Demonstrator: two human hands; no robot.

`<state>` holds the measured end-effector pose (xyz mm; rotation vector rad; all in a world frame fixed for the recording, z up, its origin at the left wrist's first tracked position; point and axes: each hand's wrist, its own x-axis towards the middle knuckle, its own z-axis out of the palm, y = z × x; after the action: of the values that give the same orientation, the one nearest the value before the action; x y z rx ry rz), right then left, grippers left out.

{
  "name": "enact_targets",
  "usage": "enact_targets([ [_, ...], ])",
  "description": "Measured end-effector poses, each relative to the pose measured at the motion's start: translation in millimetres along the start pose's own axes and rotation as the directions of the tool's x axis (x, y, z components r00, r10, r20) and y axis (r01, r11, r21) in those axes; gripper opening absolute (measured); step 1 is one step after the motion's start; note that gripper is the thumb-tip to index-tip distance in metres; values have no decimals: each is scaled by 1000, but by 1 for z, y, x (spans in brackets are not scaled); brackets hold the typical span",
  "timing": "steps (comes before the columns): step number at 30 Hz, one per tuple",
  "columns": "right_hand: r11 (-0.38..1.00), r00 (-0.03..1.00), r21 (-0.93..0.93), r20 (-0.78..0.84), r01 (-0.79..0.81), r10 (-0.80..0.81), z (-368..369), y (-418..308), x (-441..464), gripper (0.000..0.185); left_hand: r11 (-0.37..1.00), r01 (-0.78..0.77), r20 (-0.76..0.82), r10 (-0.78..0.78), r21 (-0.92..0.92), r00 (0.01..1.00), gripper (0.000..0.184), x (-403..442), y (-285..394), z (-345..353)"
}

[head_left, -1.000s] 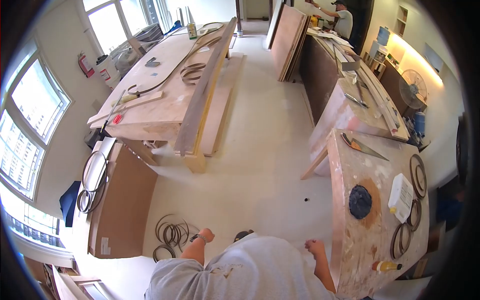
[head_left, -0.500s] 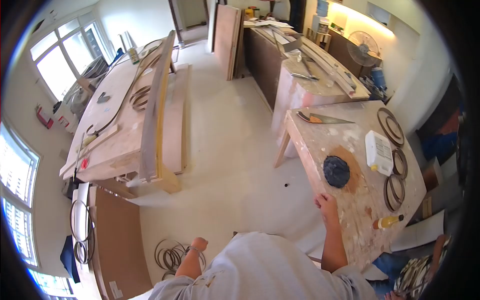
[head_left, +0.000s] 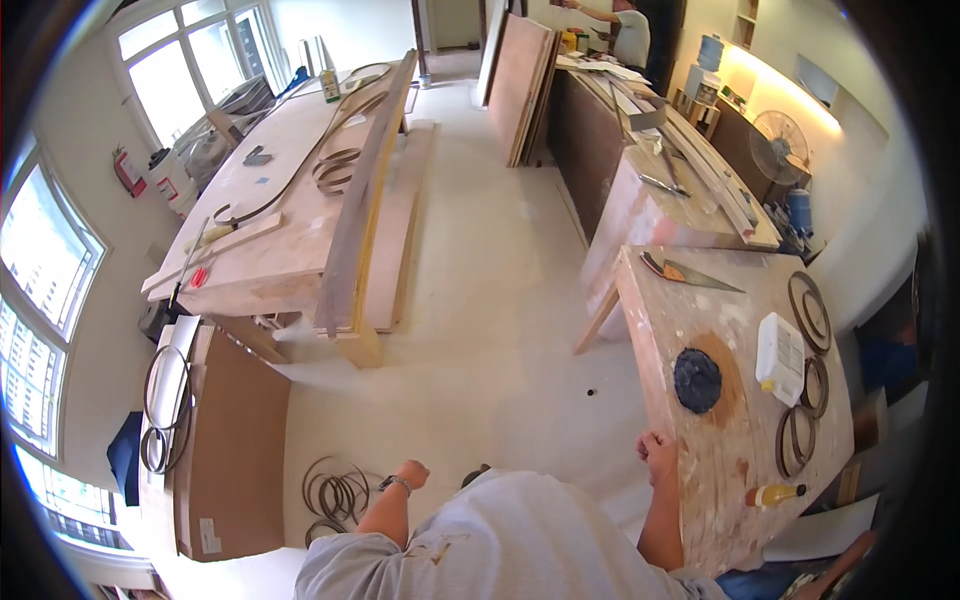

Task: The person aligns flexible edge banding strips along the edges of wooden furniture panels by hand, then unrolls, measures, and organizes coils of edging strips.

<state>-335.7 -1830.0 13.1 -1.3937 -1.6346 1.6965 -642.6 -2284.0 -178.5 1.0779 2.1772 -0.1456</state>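
My left hand (head_left: 411,474), with a bracelet on its wrist, is curled closed beside the coiled dark strips (head_left: 335,492) lying on the floor. Whether it holds anything is too small to tell. My right hand (head_left: 657,452) hangs at the left edge of the stained workbench (head_left: 715,470), fingers curled in, contents hidden. On that bench are a round dark lump (head_left: 697,380), a handsaw (head_left: 690,272), a white jug (head_left: 780,358), a bottle of yellow liquid (head_left: 775,495) and several coiled strips (head_left: 797,440).
A long wooden table (head_left: 270,255) with boards and strips stands at the left. Below it is a brown panel box (head_left: 235,440). Panels (head_left: 520,90) lean at the back. A person (head_left: 631,36) stands far back; another's arm (head_left: 840,565) shows lower right.
The view swung right, then partly back left. My right hand rose toward the bench edge and now appears slightly lower against it. The other person at lower right came into view.
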Motion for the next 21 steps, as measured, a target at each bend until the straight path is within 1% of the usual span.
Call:
enact_targets([
  [3,1000,998,-24,59,-4,6,21,-5,-1,14,997,55,-13,-56,-61,998,40,6,-13,27],
  [6,999,993,-50,122,2,4,49,-15,-3,13,997,79,52,-77,-27,996,42,4,-24,41],
  [8,996,986,-86,166,11,3,72,-28,-2,14,997,75,41,-74,-36,996,41,-7,-32,51],
  [9,995,974,-88,223,49,-28,83,-33,2,16,997,72,35,-71,-38,997,41,-10,-35,55],
  [11,989,938,-84,335,124,-89,108,-44,12,18,999,29,34,-30,34,999,39,-23,-39,60],
  [12,986,931,-89,352,138,-99,123,-57,10,19,998,8,38,-11,69,999,38,-30,-41,64],
  [15,980,901,-92,416,178,-124,170,-92,3,20,994,106,30,-106,12,994,35,-47,-48,82],
  [16,978,883,-82,449,189,-133,183,-99,1,21,995,99,65,-101,28,993,34,-52,-52,87],
  [18,974,851,-96,510,205,-129,204,-106,-4,21,995,84,134,-92,59,987,33,-82,-44,65],
  [21,961,802,-145,587,235,-108,230,-111,-9,22,992,120,116,-124,46,985,31,-92,-60,98],
])
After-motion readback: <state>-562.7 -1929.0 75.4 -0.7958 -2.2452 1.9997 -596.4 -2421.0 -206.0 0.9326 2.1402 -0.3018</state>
